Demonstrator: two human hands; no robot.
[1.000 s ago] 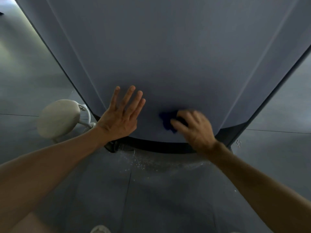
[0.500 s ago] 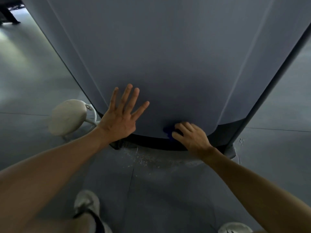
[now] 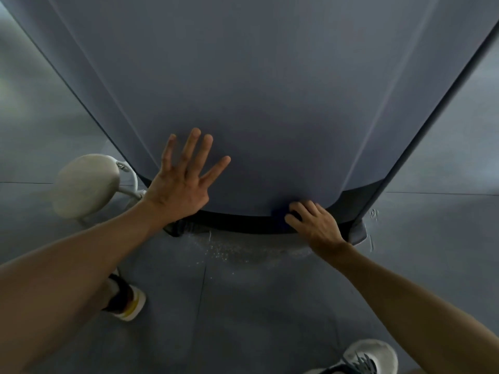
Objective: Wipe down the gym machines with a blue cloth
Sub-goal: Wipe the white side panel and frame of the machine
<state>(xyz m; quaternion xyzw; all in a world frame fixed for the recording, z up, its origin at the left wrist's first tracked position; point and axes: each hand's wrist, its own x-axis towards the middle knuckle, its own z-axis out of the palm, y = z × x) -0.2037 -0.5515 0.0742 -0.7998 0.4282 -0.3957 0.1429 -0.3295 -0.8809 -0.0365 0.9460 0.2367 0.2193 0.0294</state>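
— Looking down from the head camera, what fills the view?

— A broad grey panel [image 3: 264, 90] of a gym machine, sloping toward the floor, with a black band [image 3: 243, 222] running along its lower edge. Both bare arms reach forward to it.

— What is the left hand doing?

— The left hand [image 3: 183, 184] lies flat against the panel near its lower left corner. Its fingers [image 3: 189, 149] are straight and spread apart, and nothing is held in it.

— And the right hand?

— The right hand [image 3: 313, 225] sits at the bottom edge of the panel, right of centre, where the grey surface meets the black band. Its fingers are curled over the blue cloth [image 3: 279, 214] and press it to the machine.

— How much of the cloth shows?

— Only a small dark-blue patch, peeking out on the left side of the right hand's fingertips. The rest is hidden under the hand.

— What else is around?

— A pale rounded pad [image 3: 86, 184] on a light bracket stands just left of the left wrist, beside the panel's corner. A dark frame bar [image 3: 421, 125] runs up along the panel's right side. Below the black band the grey floor [image 3: 243, 306] carries a scatter of pale specks [image 3: 229, 249]. One shoe [image 3: 129, 303], white with a dark top and a yellow touch, shows under the left forearm, and a white laced shoe [image 3: 367, 354] sits near the bottom right, beside the right forearm.
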